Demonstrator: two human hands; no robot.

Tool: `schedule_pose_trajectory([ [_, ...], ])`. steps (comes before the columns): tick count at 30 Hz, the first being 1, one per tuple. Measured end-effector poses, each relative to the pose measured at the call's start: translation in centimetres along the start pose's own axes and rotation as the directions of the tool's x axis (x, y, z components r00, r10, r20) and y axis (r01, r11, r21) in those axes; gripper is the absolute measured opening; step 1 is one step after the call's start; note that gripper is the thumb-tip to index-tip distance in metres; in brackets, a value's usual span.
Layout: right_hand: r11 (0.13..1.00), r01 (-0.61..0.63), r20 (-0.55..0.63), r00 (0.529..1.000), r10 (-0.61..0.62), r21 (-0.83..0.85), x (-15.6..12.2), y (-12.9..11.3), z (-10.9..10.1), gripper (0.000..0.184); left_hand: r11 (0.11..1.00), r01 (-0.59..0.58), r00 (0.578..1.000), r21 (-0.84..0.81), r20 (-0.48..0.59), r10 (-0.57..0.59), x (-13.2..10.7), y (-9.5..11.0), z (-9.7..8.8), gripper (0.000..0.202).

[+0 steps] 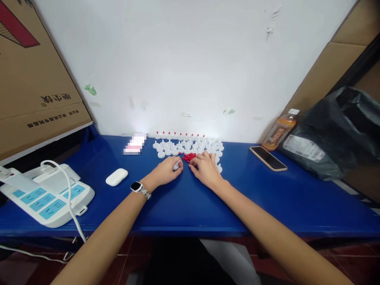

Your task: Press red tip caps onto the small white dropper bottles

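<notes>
Blue tabletop [192, 209] spreads from the fingers to its near edge and out to both sides. The left hand [166, 171] has fingers clamped on a white cap [176, 165], partly hidden, its long axis hard to make out; the right hand [208, 169] bends its fingers beside red tips [189, 157], whether together I cannot tell, upright spouted caps [168, 151] beyond.

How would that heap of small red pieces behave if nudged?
The red pieces would probably scatter rather than shift as one, since they lie loosely heaped. Each is likely very light, being tiny beside the right hand. They may also slide easily, as the blue table looks smooth and slightly glossy.
</notes>
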State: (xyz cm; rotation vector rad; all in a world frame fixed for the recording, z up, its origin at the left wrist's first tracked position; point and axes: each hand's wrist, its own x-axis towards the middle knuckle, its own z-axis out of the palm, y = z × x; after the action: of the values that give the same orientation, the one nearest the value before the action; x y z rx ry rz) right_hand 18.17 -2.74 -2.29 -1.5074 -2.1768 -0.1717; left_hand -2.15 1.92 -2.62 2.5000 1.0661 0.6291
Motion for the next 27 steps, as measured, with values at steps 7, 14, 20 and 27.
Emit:
schedule_pose_trajectory([
  [7, 0.977, 0.005, -0.099, 0.995, 0.017, 0.215, 0.1, -0.2, -0.6, 0.009, 0.996, -0.026, 0.999, -0.085, -0.041, 0.022, -0.2, 1.0, -0.1, 0.021],
  [14, 0.749, -0.067, -0.138, 0.969, 0.207, 0.66, 0.3, -0.7, -0.5, 0.01, 0.993, -0.035, 0.999, -0.116, -0.042, 0.03, 0.0, 1.6, 0.1, 0.016],
  [20, 0.654, -0.104, -0.123, 0.948, 0.292, 0.749, 0.3, -0.9, -0.3, 0.02, 0.992, 0.006, 1.0, -0.128, -0.022, -0.009, -0.3, 1.9, 0.4, 0.025],
  [27, 0.478, -0.115, -0.073, 0.931, 0.356, 0.871, 0.3, -2.0, 0.9, 0.018, 0.964, -0.017, 0.999, -0.267, -0.038, 0.007, -0.6, 3.4, 0.8, 0.064],
])
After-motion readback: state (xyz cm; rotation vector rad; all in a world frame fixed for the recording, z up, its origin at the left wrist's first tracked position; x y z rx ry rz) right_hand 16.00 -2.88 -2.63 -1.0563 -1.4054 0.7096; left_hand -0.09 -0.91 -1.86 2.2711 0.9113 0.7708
